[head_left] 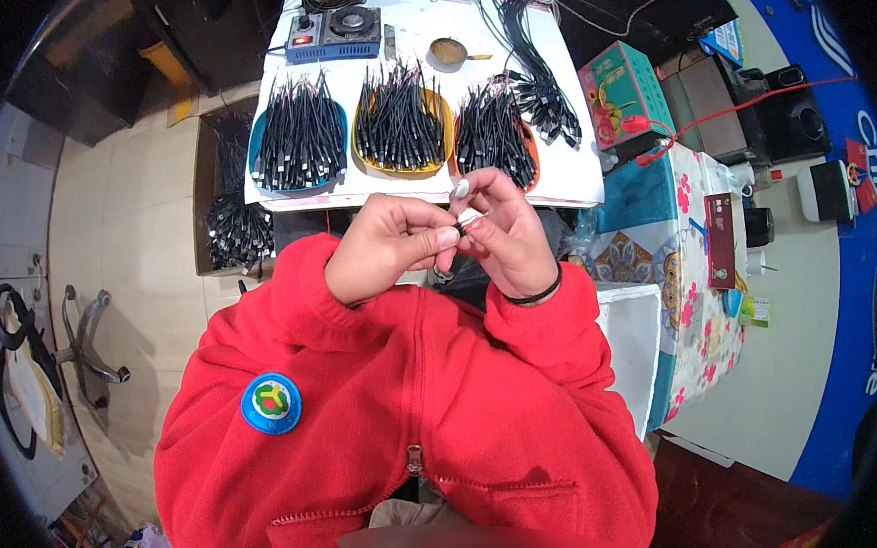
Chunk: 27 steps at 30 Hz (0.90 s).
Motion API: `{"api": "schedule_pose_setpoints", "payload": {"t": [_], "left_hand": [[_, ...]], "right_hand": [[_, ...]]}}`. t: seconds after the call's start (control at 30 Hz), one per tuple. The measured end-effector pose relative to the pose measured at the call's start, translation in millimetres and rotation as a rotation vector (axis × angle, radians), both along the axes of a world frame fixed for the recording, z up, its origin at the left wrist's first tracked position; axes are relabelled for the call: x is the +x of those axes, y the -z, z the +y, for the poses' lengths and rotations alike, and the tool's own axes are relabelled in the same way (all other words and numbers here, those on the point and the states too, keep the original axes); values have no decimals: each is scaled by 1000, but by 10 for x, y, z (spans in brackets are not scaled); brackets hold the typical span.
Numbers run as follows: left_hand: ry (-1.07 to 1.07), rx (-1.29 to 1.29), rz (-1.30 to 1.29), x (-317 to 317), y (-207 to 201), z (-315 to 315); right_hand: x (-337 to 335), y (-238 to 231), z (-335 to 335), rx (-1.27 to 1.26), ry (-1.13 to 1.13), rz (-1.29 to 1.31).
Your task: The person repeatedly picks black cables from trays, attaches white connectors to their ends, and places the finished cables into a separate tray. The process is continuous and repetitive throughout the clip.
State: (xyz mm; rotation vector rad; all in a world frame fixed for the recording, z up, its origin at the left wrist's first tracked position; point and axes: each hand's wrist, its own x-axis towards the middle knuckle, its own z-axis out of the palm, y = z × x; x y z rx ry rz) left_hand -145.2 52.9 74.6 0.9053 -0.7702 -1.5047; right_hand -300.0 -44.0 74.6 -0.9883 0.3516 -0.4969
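In front of my chest, just off the table's near edge, my two hands meet with their fingertips close together. My left hand (395,249) is closed in a pinch at a tiny dark piece, mostly hidden by the fingers. Bent round a small white piece (469,217), the fingers of my right hand (512,240) are closed too; its exact kind is too small to tell. Just beyond them, bundles of short black cables (302,133) with metal plugs lie in a blue tray (256,147), a yellow tray (450,111) and an orange-red tray (534,165).
Farther back on the white table (413,10) stand a blue-sided heater unit (334,36) and a small round pan (448,51). Long black cables (542,91) trail over the right side. A box of cables (205,192) sits low at left, a white bin (629,324) at right.
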Motion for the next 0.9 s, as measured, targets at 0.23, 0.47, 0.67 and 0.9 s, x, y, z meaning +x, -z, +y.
{"api": "schedule_pose_setpoints", "payload": {"t": [0.23,0.47,0.67,0.9], "left_hand": [[-54,2,-49,-9,53,-20],[-56,-27,-183,30,9,49],[-3,-66,-183,38,-9,93],[188,100,-68,225,-52,177]], "right_hand": [[82,45,64,-373,221,83],[-69,-118,49,-687,203,306],[-129,-187,115,-1213,249,417],[-353,-356,-16,-1524,220,373]]}}
